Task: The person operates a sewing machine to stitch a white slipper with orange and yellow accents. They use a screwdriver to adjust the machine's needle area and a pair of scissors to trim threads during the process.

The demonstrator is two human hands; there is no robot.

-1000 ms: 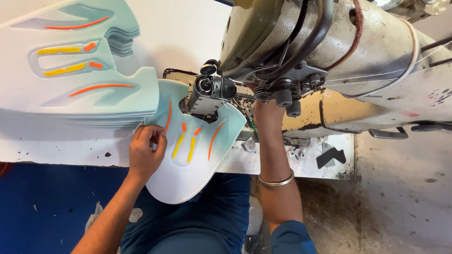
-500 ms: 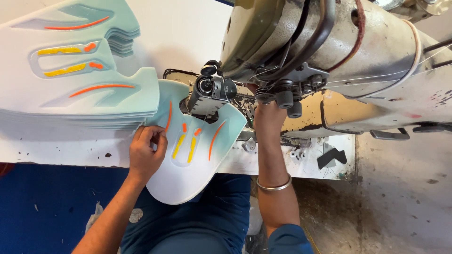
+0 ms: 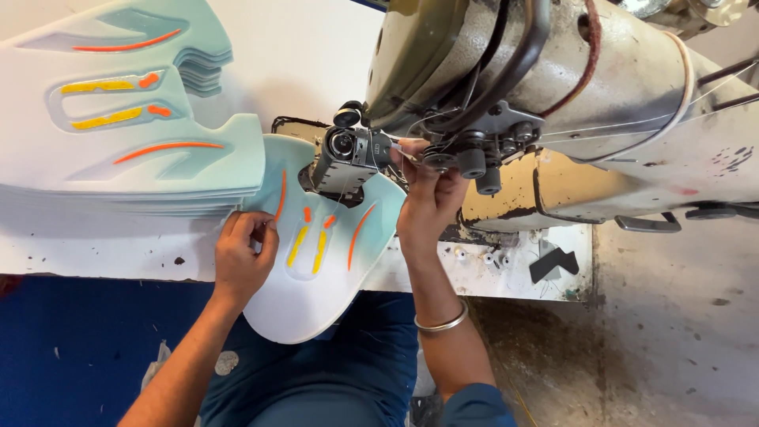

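A pale mint and white shoe upper piece [image 3: 316, 261] with orange and yellow stripes lies under the head of an industrial sewing machine [image 3: 553, 87]. Its rounded white end hangs over the table's front edge. My left hand [image 3: 241, 257] pinches the piece's left edge with curled fingers. My right hand [image 3: 427, 202] reaches up beside the needle assembly [image 3: 348, 158]. Its fingers are closed at the thread parts there; what they pinch is too small to tell. A metal bangle [image 3: 441, 323] circles that wrist.
A tall stack of matching mint pieces [image 3: 118, 126] fills the left of the white worktable [image 3: 103, 245]. The machine's cream body spans the right side. Below are my blue-clad lap [image 3: 316, 379] and a stained concrete floor [image 3: 672, 332] at right.
My right hand has crept slightly up toward the thread parts. The left hand and the piece hold about the same place.
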